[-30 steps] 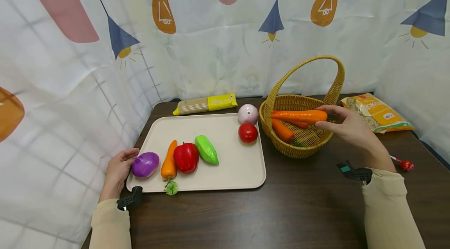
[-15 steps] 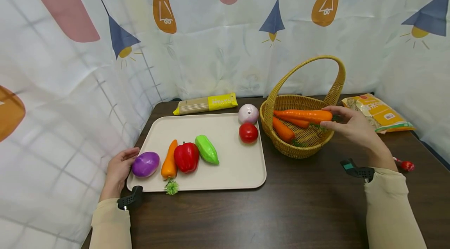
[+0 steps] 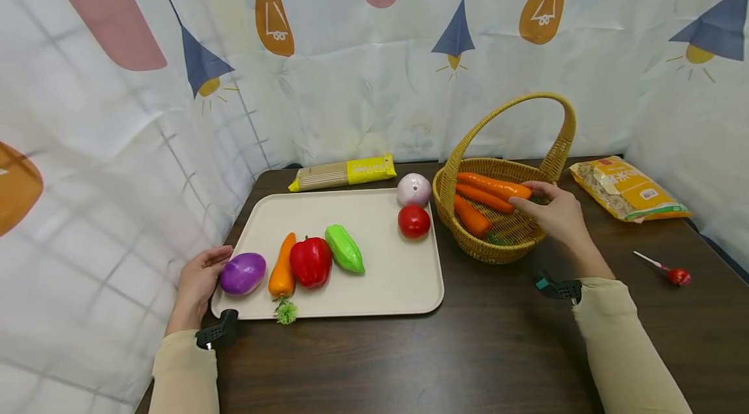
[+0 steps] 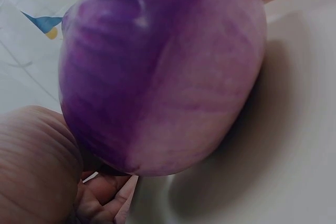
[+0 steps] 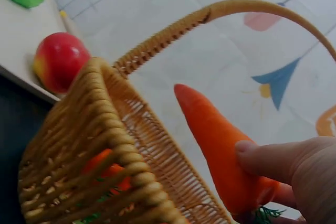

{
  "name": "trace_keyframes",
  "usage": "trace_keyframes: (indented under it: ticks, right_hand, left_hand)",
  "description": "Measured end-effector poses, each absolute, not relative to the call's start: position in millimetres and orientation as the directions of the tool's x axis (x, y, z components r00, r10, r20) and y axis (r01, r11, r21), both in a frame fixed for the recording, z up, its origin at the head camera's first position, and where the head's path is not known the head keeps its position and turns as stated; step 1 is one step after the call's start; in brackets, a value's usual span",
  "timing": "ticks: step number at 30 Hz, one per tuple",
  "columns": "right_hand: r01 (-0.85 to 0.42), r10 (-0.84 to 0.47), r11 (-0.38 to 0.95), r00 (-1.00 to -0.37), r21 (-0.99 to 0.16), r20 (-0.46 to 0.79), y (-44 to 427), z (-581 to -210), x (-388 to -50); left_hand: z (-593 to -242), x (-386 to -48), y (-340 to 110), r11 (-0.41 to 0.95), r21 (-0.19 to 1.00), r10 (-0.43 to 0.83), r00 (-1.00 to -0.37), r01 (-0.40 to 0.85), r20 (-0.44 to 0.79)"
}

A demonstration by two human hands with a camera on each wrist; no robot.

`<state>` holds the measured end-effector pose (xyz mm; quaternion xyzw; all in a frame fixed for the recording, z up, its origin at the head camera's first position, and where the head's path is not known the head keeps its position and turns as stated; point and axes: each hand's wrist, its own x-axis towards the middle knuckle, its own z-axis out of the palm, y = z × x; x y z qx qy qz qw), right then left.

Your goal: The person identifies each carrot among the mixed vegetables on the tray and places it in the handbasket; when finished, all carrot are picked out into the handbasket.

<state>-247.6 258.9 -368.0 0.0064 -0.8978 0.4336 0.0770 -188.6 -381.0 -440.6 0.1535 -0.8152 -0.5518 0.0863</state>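
My right hand [image 3: 564, 216] pinches the thick end of an orange carrot [image 3: 494, 185] over the wicker basket [image 3: 482, 251]. In the right wrist view the thumb lies on this carrot [image 5: 218, 145], whose tip points up and left. Two more carrots, one in the middle [image 3: 482, 197] and one in front [image 3: 471, 218], lie inside the basket. My left hand [image 3: 196, 281] rests at the left edge of the beige tray [image 3: 374, 284], beside a purple vegetable [image 3: 242, 273]. The left wrist view shows loosely bent fingers [image 4: 102, 195] by the tray's edge, below the purple vegetable [image 4: 157, 77].
On the tray are an orange carrot [image 3: 282, 271], red pepper [image 3: 310, 262], green vegetable [image 3: 344, 249], tomato [image 3: 413, 221] and pale onion [image 3: 413, 190]. A yellow noodle pack [image 3: 345, 172] lies behind it. Right of the basket are a food bag [image 3: 632, 190] and a lollipop [image 3: 679, 277].
My right hand has moved left and slightly forward over the basket, and the carrot it holds has tilted, its far tip higher. The lollipop stick has come into view. My left hand stays put.
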Motion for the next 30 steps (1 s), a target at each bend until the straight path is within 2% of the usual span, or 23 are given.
trace_keyframes:
  ticks: [14,21,30]
  right_hand:
    - [-0.082,0.164,0.706,-0.947,-0.704,0.275,236.8,-386.4,-257.3]
    - [-0.058,0.183,0.733,-0.942,-0.678,0.280,233.3,-387.0,-257.5]
    - [-0.072,0.183,0.689,-0.945,-0.721,0.269,235.9,-386.1,-258.8]
  left_hand:
    - [-441.0,-189.0,-381.9,0.357,0.920,-0.341,-0.939,-0.163,-0.034]
    - [-440.6,-190.0,-380.7,0.361,0.918,-0.344,-0.938,-0.165,-0.033]
    - [-440.2,-189.1,-379.8,0.342,0.928,-0.354,-0.935,-0.149,-0.020]
